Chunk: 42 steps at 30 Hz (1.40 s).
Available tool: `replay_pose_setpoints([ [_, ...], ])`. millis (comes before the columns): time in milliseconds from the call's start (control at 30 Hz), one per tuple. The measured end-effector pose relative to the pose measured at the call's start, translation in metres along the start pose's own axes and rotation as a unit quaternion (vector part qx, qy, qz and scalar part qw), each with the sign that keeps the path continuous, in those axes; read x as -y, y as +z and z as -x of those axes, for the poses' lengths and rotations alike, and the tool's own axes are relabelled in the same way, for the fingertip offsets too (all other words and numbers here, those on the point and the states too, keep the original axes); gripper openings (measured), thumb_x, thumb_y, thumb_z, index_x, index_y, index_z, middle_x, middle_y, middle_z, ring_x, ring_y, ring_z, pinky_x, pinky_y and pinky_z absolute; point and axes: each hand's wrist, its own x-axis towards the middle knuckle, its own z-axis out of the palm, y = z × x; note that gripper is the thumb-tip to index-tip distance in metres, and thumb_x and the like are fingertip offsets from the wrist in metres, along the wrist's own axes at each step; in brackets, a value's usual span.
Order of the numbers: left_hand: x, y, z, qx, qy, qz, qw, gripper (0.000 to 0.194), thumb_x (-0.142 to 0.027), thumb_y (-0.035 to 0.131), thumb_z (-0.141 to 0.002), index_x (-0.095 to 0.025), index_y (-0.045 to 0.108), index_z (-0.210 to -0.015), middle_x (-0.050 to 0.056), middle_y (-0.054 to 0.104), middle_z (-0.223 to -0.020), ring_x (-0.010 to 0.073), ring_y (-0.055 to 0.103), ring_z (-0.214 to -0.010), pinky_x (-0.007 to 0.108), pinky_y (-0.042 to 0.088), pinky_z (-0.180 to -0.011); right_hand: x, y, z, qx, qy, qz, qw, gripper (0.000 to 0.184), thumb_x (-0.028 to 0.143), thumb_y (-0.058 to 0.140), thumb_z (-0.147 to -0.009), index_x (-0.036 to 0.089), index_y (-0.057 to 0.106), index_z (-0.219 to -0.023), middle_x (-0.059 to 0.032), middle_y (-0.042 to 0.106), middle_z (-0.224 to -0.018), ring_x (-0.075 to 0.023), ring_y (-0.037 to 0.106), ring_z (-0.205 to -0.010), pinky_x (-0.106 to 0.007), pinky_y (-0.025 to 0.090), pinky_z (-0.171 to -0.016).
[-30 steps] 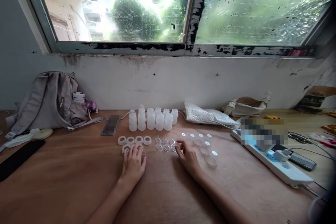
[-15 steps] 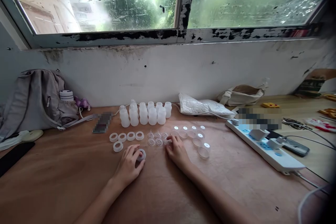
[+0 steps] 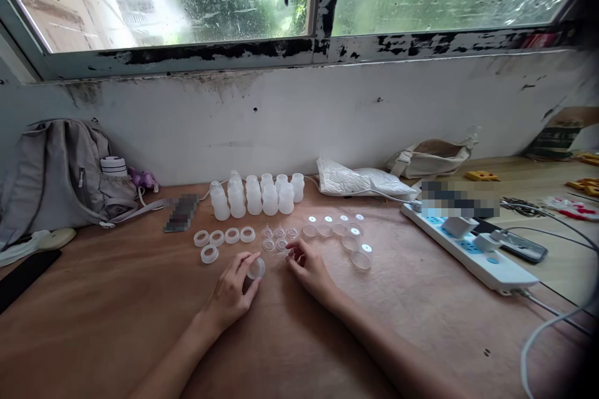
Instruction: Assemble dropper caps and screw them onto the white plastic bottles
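My left hand [image 3: 234, 287] grips a translucent bottle collar ring [image 3: 256, 268] between thumb and fingers, tilted above the table. Just to the right, my right hand [image 3: 309, 268] pinches a small clear silicone bottle nipple [image 3: 289, 253], partly hidden by the fingers. Several more nipples [image 3: 268, 245] stand in two short rows beyond it. Left of them lie several loose collar rings [image 3: 232, 235]. Clear round caps [image 3: 360, 260] and small white discs [image 3: 367, 248] are laid out to the right. Behind, frosted small bottles [image 3: 270, 199] stand in a cluster, two of them topped.
A grey backpack [image 3: 65, 181] and a blurred phone [image 3: 181, 212] are at the left. A silvery-white pouch [image 3: 360, 182] lies by the wall. A white power strip [image 3: 468, 249] with cables crosses the right side, near a beige bag [image 3: 430, 161].
My right hand has drawn a nipple out of its row, back towards the left hand. The left hand has raised and tilted its collar ring slightly to the right. The view has shifted a little.
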Motion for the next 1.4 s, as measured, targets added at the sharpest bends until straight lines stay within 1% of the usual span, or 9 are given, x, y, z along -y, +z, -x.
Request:
replay_pose_setpoints([
  [133,-0.004,-0.001,0.002,0.013,0.025,0.006,1.0,0.039,-0.024,0.043,-0.081,-0.023,0.039,-0.12,0.008,0.049,-0.113,0.0208,0.048,-0.105,0.034,0.043,-0.088,0.014,0.012,0.011,0.05,0.039,-0.103,0.993,0.013,0.019,0.051,-0.071,0.02,0.054,-0.084,0.0016,0.054,-0.068,-0.0118,0.05,-0.059,-0.024,0.042,-0.056],
  [267,-0.006,0.0,0.003,0.021,0.062,0.017,0.998,0.037,-0.027,0.046,-0.081,-0.021,0.041,-0.117,0.008,0.053,-0.11,0.0207,0.05,-0.103,0.037,0.042,-0.089,0.024,0.022,0.017,0.078,0.081,-0.196,0.974,0.012,0.022,0.058,-0.067,0.019,0.055,-0.079,0.0018,0.056,-0.067,-0.0129,0.051,-0.061,-0.025,0.042,-0.059],
  [433,-0.005,0.002,0.003,0.029,0.072,0.048,0.996,0.039,-0.026,0.05,-0.08,-0.021,0.04,-0.117,0.006,0.057,-0.108,0.0175,0.053,-0.1,0.032,0.045,-0.087,0.03,0.018,0.014,0.112,0.132,-0.332,0.927,0.014,0.018,0.056,-0.064,0.02,0.054,-0.078,0.0027,0.058,-0.066,-0.013,0.053,-0.062,-0.025,0.042,-0.059],
  [533,-0.006,0.003,0.003,0.03,0.08,0.056,0.995,0.037,-0.024,0.049,-0.08,-0.021,0.04,-0.117,0.007,0.056,-0.109,0.0179,0.053,-0.101,0.033,0.046,-0.087,0.029,0.015,0.013,0.137,0.151,-0.369,0.907,0.018,0.015,0.054,-0.063,0.02,0.054,-0.08,0.0032,0.059,-0.064,-0.0124,0.053,-0.06,-0.025,0.042,-0.061],
  [633,-0.007,0.003,0.004,0.026,0.088,0.053,0.994,0.037,-0.02,0.048,-0.08,-0.019,0.04,-0.117,0.007,0.055,-0.111,0.0181,0.052,-0.104,0.033,0.045,-0.088,0.027,0.016,0.013,0.148,0.153,-0.389,0.896,0.02,0.013,0.057,-0.062,0.018,0.053,-0.082,0.0037,0.059,-0.063,-0.0102,0.052,-0.058,-0.023,0.041,-0.059],
  [900,-0.005,0.003,0.004,0.002,0.096,0.041,0.995,0.04,-0.021,0.051,-0.079,-0.018,0.04,-0.117,0.008,0.057,-0.108,0.0192,0.053,-0.101,0.033,0.045,-0.086,0.023,0.024,0.015,0.138,0.144,-0.379,0.904,0.021,0.022,0.061,-0.067,0.017,0.051,-0.084,0.0061,0.053,-0.057,-0.0047,0.044,-0.042,-0.017,0.033,-0.04],
  [1067,-0.007,0.0,0.004,0.006,0.095,0.053,0.994,0.042,-0.016,0.046,-0.08,-0.019,0.037,-0.12,0.009,0.053,-0.115,0.0193,0.049,-0.106,0.035,0.041,-0.09,0.022,0.023,0.014,0.135,0.156,-0.353,0.913,0.026,0.029,0.064,-0.066,0.017,0.049,-0.084,0.009,0.044,-0.055,-0.0017,0.035,-0.034,-0.014,0.026,-0.03],
  [1267,-0.013,-0.005,0.001,0.023,0.086,0.041,0.995,0.042,-0.019,0.046,-0.078,-0.019,0.038,-0.12,0.011,0.048,-0.118,0.0219,0.045,-0.11,0.039,0.037,-0.093,0.02,0.024,0.013,0.155,0.141,-0.349,0.913,0.029,0.035,0.063,-0.068,0.017,0.044,-0.08,0.0054,0.052,-0.061,-0.0033,0.043,-0.037,-0.015,0.034,-0.033],
  [1400,-0.015,-0.005,0.001,0.024,0.053,0.037,0.998,0.038,-0.026,0.05,-0.076,-0.019,0.044,-0.113,0.009,0.053,-0.107,0.0213,0.051,-0.097,0.038,0.041,-0.086,0.017,0.028,0.014,0.14,0.146,-0.352,0.914,0.032,0.036,0.065,-0.065,0.019,0.039,-0.075,0.0066,0.05,-0.06,-0.0044,0.045,-0.039,-0.016,0.037,-0.032],
])
